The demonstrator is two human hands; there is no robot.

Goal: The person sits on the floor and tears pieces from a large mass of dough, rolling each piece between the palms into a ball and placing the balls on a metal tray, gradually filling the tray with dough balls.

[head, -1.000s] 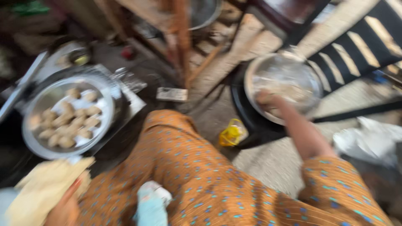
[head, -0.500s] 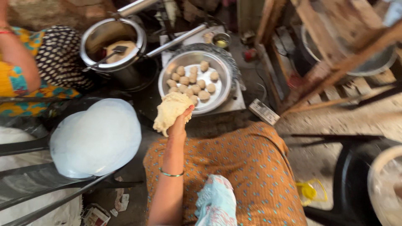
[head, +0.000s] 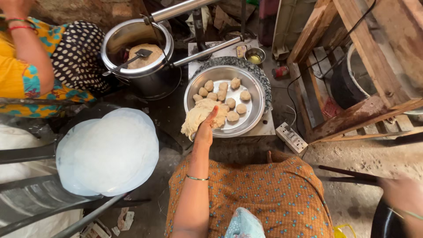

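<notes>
The left hand [head: 205, 130] is gripping a slab of dough [head: 199, 120], fingers closed on its near edge, holding it over the near-left rim of the steel tray [head: 255, 115]. The dough is sagging past the rim, so it could be tearing or slipping to the floor. Dough balls [head: 225, 98] are lying just beyond; the slab could be sticking to them. The right hand [head: 403, 196] is blurring at the near right, and I cannot tell its grip

Ten dough balls [head: 241, 108], one dough lump [head: 198, 118], one steel plate [head: 257, 117], one pot [head: 132, 48].
</notes>
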